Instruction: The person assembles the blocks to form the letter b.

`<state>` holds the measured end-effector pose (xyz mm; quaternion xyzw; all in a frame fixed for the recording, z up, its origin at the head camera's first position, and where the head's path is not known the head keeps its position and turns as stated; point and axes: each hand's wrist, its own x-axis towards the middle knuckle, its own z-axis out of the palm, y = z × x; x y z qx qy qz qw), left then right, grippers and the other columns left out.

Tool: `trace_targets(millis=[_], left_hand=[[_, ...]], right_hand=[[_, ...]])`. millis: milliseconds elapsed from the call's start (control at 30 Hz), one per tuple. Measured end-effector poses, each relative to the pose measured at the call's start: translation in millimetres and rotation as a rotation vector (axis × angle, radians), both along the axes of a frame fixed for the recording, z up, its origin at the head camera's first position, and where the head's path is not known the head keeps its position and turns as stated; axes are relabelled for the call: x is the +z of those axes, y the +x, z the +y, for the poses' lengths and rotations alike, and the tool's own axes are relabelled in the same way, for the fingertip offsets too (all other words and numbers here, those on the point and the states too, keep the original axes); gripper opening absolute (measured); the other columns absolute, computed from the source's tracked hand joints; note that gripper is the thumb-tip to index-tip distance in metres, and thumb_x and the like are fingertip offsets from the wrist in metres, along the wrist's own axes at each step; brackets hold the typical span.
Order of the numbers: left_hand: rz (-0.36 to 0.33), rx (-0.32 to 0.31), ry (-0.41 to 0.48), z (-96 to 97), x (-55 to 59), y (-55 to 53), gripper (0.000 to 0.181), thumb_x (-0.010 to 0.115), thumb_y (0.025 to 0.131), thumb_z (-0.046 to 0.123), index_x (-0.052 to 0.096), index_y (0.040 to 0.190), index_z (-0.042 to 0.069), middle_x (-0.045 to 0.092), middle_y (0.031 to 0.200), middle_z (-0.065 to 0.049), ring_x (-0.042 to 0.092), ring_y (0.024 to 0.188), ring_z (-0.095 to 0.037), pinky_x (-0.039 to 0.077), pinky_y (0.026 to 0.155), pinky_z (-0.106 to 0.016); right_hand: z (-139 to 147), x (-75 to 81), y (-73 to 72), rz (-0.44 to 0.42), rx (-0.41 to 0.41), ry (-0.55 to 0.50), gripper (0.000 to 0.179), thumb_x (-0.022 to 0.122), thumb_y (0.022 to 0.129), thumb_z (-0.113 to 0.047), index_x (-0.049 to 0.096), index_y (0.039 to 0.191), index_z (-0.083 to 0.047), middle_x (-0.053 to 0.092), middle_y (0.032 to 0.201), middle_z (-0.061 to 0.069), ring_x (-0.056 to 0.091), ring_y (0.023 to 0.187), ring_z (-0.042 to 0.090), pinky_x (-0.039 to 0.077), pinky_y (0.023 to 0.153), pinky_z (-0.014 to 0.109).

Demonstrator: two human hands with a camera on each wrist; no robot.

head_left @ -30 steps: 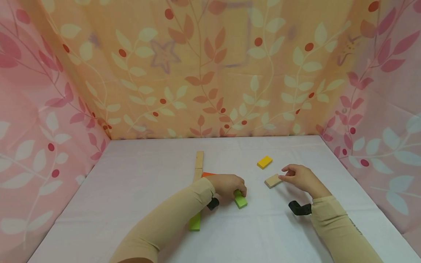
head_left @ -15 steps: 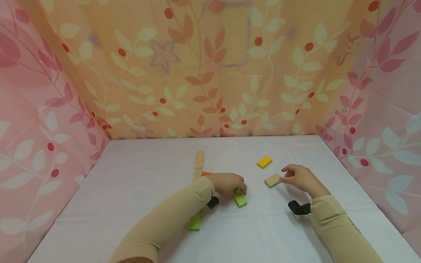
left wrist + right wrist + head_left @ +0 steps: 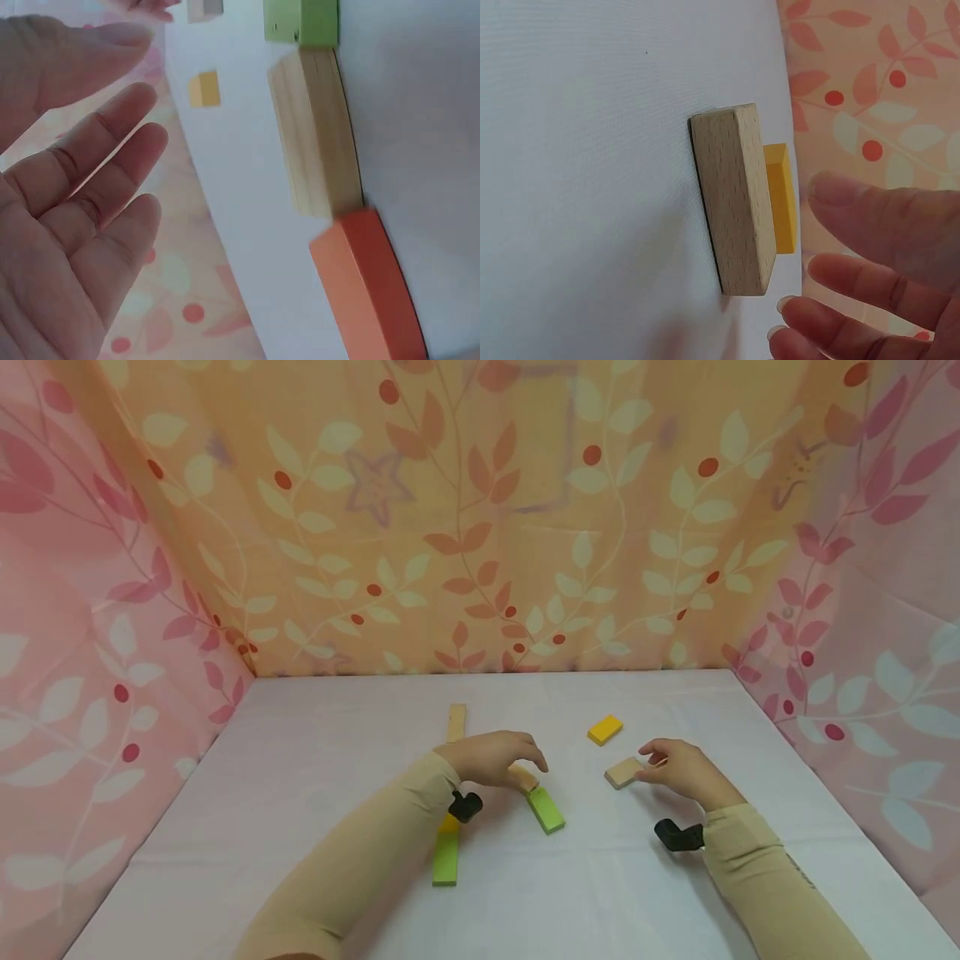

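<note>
My left hand (image 3: 495, 756) hovers over a slanting row of blocks, fingers spread and holding nothing. That row runs from a green block (image 3: 547, 810) through a plain wooden block (image 3: 315, 135) to an orange block (image 3: 371, 285), end to end. In the left wrist view the palm and fingers stand apart from these blocks. Over on the right, my right hand (image 3: 686, 774) is beside a loose plain wooden block (image 3: 731, 202), its fingers loosely bent. The right wrist view shows a gap between the fingers and that block.
A yellow block (image 3: 604, 729) lies behind the loose wooden one. Left of the slanting row, a straight line of blocks includes a wooden block (image 3: 457, 722) and a green block (image 3: 446, 860), partly covered by the left arm. Patterned curtains (image 3: 480, 527) surround the white table (image 3: 300, 760).
My left hand has let go of the green block and moved up and to the left, uncovering the wooden block behind it. The right hand has barely shifted.
</note>
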<state>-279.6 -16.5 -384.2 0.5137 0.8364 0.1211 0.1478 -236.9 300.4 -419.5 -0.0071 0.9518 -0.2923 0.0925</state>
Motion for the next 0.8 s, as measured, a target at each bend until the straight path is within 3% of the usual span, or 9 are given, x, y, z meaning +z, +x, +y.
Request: trace_targets(millis=[167, 367, 600, 800], left_hand=[[0.018, 0.064, 0.01, -16.9, 1.0, -0.1, 0.034, 0.064, 0.084, 0.013, 0.061, 0.117, 0.017, 0.054, 0.115, 0.002, 0.049, 0.111, -0.013, 0.038, 0.097, -0.026], [-0.034, 0.157, 0.046, -37.9, 0.8, 0.9, 0.036, 0.061, 0.084, 0.008, 0.061, 0.118, 0.016, 0.055, 0.118, 0.001, 0.049, 0.111, -0.015, 0.039, 0.096, -0.029], [-0.087, 0.248, 0.086, -63.4, -4.3, 2.2, 0.036, 0.064, 0.084, 0.012, 0.06, 0.12, 0.017, 0.055, 0.119, -0.001, 0.05, 0.111, -0.019, 0.04, 0.096, -0.033], [-0.098, 0.296, 0.112, -83.5, -5.2, 6.6, 0.039, 0.064, 0.084, 0.011, 0.058, 0.122, 0.015, 0.053, 0.122, -0.002, 0.048, 0.114, -0.02, 0.038, 0.098, -0.036]], right_hand=[[-3.1, 0.4, -2.1, -0.009, -0.005, 0.011, 0.05, 0.073, 0.076, -0.027, 0.057, 0.115, -0.001, 0.057, 0.105, 0.02, 0.054, 0.091, 0.03, 0.048, 0.072, 0.041], [-6.5, 0.4, -3.6, -0.013, 0.015, 0.013, 0.052, 0.074, 0.076, -0.026, 0.056, 0.118, -0.001, 0.055, 0.111, 0.023, 0.054, 0.095, 0.033, 0.048, 0.075, 0.044], [-9.6, -1.8, -6.1, 0.018, 0.083, 0.019, 0.052, 0.075, 0.074, -0.022, 0.057, 0.118, 0.0, 0.054, 0.112, 0.025, 0.054, 0.097, 0.036, 0.048, 0.076, 0.044], [-11.4, -8.4, -11.2, 0.066, 0.206, 0.053, 0.054, 0.077, 0.071, -0.021, 0.058, 0.117, 0.0, 0.054, 0.112, 0.023, 0.053, 0.098, 0.037, 0.045, 0.082, 0.048]])
